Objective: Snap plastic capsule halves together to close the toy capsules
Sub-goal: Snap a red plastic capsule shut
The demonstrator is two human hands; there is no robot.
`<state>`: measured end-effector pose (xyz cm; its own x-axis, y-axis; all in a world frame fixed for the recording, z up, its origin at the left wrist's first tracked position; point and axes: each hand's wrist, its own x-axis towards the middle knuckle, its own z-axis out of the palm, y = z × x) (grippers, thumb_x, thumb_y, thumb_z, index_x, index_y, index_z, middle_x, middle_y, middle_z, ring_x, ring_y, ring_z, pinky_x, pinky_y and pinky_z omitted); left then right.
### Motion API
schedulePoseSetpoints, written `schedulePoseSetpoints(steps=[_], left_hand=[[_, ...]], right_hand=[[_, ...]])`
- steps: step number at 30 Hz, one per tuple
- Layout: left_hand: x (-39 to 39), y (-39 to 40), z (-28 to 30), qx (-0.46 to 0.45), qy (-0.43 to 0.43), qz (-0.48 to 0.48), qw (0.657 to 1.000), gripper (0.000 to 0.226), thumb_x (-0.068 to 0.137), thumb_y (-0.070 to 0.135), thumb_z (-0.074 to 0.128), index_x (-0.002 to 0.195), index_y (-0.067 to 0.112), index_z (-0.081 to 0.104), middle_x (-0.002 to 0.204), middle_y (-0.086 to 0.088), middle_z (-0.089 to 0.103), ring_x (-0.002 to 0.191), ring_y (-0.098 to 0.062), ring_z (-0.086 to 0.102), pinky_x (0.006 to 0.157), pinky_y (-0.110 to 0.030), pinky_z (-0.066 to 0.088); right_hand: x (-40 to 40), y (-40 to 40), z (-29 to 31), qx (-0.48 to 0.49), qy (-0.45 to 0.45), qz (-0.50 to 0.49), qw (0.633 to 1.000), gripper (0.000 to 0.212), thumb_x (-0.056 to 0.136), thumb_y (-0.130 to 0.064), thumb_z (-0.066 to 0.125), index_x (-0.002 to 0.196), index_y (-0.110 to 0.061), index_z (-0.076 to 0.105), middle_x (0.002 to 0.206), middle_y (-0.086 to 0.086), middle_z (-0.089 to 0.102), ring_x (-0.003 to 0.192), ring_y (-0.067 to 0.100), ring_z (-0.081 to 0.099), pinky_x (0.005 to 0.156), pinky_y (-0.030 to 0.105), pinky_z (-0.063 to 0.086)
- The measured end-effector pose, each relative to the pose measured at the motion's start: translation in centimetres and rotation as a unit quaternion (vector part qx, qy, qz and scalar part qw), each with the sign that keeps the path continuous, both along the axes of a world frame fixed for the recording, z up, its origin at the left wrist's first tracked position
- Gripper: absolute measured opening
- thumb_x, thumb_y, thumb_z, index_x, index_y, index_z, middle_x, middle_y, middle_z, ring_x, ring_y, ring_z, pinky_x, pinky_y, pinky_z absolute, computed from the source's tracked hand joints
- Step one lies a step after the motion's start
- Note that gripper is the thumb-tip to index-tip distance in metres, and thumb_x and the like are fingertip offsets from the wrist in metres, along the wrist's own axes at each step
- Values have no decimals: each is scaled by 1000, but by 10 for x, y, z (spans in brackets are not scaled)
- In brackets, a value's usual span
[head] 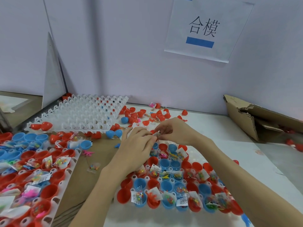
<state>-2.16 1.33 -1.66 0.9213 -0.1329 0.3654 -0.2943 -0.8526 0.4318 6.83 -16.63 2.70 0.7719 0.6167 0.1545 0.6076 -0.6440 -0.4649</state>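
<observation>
- Capsule halves – red and blue cups, mouths up – sit in the white tray right under the person's forearms, many with a small clear packet of bright beads or a toy tucked inside.
- Both hands meet just above the far edge of that tray, fingertips touching.
- The left hand is curled, knuckles up, its fingers closing on a small packet – what exactly it is stays too blurred to tell.
- The right hand comes in from the other side, thumb and forefinger pinching the same little item.
- Over on the left, a second tray is packed with more red and blue halves, packets poking out of them.
- Between the two trays, a bare strip of brown cardboard, with one loose bead packet and a pink toy lying on it.
- Behind, an empty white tray rests tilted, a closed red capsule at its near-left corner.
- Farther back, loose red halves lie scattered across the table, and closed blue capsules sit near the tilted tray's edge.
- At far right, a torn cardboard box lies open.
- On the wall – a paper sign with two printed characters and a blue bar.
</observation>
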Motion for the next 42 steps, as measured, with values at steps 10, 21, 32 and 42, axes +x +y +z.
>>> schedulePoseSetpoints(steps=[10,21,32,42], left_hand=[[-15,-4,26,-120,-105,-31,987,25,87,11,81,108,15,68,106,4,66,95,-8,62,88,-11,47],[-25,-27,25,-246,-112,-70,960,45,84,13,84,127,21,71,109,13,73,103,2,65,92,-5,45],[-29,-31,29,-330,-81,-90,936,30,86,13,83,111,26,72,104,16,73,102,-6,70,91,-18,55],[-27,-32,28,-427,-25,-64,902,22,87,10,82,100,24,73,95,16,77,95,-3,74,84,-18,59]], right_hand=[[-44,-6,17,213,84,-96,969,24,80,-26,85,99,-21,71,82,-8,76,76,6,73,74,18,59],[-93,-5,4,365,-42,-138,920,9,82,-18,83,83,-16,75,75,-7,73,74,13,73,70,21,59],[-99,-22,13,304,-56,-112,944,18,85,-10,79,88,-28,75,87,-16,72,85,10,71,74,19,58],[-97,-25,12,251,-123,-117,953,37,97,-13,62,108,-48,66,118,-15,62,109,-3,57,84,6,48]])
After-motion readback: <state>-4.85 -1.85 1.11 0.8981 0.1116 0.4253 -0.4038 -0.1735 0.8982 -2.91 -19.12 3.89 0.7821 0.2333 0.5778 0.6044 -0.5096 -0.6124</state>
